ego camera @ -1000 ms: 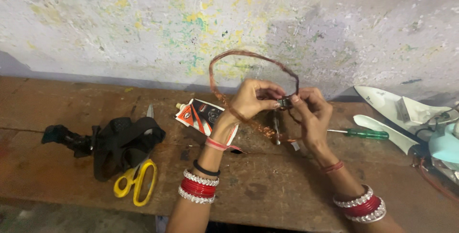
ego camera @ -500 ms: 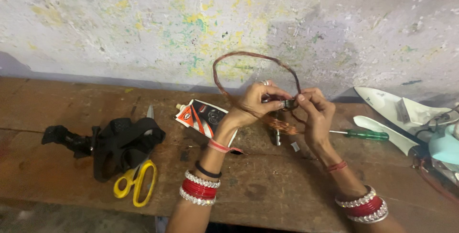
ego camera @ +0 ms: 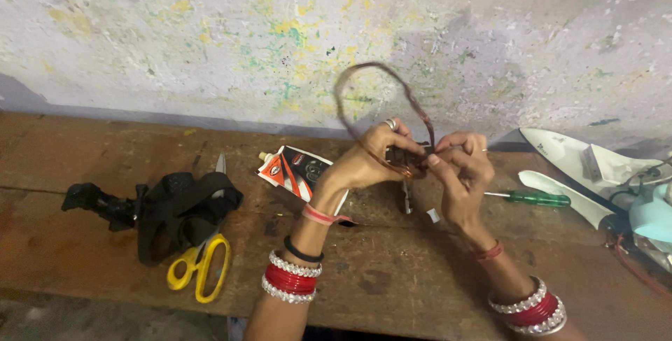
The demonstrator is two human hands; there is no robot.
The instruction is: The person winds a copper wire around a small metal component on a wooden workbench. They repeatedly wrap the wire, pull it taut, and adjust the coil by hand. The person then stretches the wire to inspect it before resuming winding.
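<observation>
At frame centre, the left hand [ego camera: 371, 159] and right hand [ego camera: 458, 169] both pinched a small part [ego camera: 404, 159] on a looped wire [ego camera: 374, 86]. Firm, steady grips would likely suit this fiddly joining.

The brown bench [ego camera: 392, 285] is of worn, matt wood with a rough, stained surface, and the wall behind it [ego camera: 175, 40] is rough plaster with flecks of yellow and green paint. The thin reddish-brown cord loop [ego camera: 350, 96] held by the hands looks like woven or braided cloth covering, matt, while the black strap bundle [ego camera: 182, 204] is soft matt fabric. The yellow-handled scissors [ego camera: 199, 267] have smooth glossy plastic grips and a metal blade, the green-handled screwdriver [ego camera: 535, 198] has shiny translucent plastic, and the white iron shell [ego camera: 567, 152] is smooth glossy plastic.
</observation>
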